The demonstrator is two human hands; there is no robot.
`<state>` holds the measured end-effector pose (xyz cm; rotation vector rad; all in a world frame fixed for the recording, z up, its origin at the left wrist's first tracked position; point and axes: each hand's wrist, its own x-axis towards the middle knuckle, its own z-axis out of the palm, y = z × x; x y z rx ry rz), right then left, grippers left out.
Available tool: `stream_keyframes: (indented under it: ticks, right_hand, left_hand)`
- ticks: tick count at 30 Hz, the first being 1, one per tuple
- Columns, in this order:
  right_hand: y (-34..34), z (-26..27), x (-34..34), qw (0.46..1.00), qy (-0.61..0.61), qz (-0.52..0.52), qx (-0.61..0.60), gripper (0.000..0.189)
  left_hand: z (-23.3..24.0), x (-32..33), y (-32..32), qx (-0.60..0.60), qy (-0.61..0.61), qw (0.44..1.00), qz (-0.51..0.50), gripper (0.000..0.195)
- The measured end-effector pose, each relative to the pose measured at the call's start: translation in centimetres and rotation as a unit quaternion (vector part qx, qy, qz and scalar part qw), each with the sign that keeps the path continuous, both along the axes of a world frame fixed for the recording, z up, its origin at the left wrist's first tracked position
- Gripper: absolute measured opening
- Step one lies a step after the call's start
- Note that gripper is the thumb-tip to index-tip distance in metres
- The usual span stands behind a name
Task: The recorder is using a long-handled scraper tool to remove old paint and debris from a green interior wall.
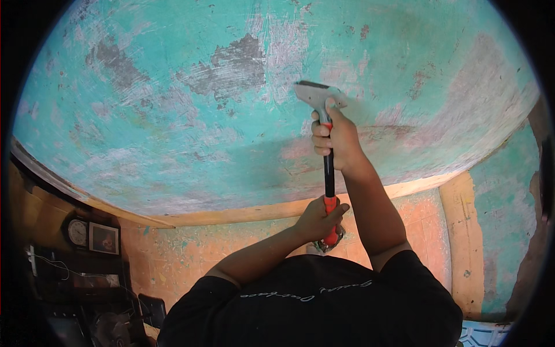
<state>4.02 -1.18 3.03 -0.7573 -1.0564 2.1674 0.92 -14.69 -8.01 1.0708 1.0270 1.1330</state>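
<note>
Both hands grip a long-handled scraper (329,173) with a grey metal head, a black shaft and red-orange grips. My right hand (340,136) is wrapped around the upper shaft just below the head, its thumb laid against the head. Lower down, my left hand (321,221) holds the red-orange end grip. The scraper head (318,93) is at a wall (243,117) of worn turquoise paint; whether its blade touches the surface cannot be told. Pale scraped streaks and a bare grey patch (236,67) show left of the head.
Paint flakes litter the orange tiled floor (190,251) along the wall's foot. At lower left, a round clock (78,232) and a framed picture (104,238) stand near dark furniture with a loose white cable (56,262). Another peeling turquoise wall (498,217) rises at the right.
</note>
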Motion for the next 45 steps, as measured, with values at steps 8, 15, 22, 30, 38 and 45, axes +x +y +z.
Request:
stream_keyframes:
  ticks: [8,15,22,30,38,45]
  right_hand:
    - [0.0,-0.3,0.2,1.000,0.004,-0.002,0.007,0.038]
    - [0.0,-0.6,0.2,1.000,-0.006,0.002,0.007,0.038]
    - [0.0,-1.4,1.1,0.999,0.005,-0.018,-0.035,0.037]
    - [0.0,-1.3,1.5,0.999,0.013,-0.006,-0.031,0.037]
    - [0.3,-1.7,1.7,1.000,0.022,-0.001,-0.020,0.037]
    - [0.6,-0.7,1.6,0.999,0.023,0.009,-0.023,0.039]
  left_hand:
    - [0.2,0.2,0.1,-0.001,-0.020,1.000,0.007,0.029]
    - [-0.4,0.7,-0.3,-0.016,-0.054,0.998,0.005,0.031]
    - [-0.7,0.6,-0.1,0.001,0.002,1.000,-0.013,0.032]
    - [-1.2,1.4,0.0,-0.008,0.026,1.000,-0.007,0.032]
    - [-0.7,1.8,-0.3,-0.019,0.023,0.999,0.014,0.031]
    - [-0.1,1.3,0.6,-0.019,0.033,0.999,0.029,0.030]
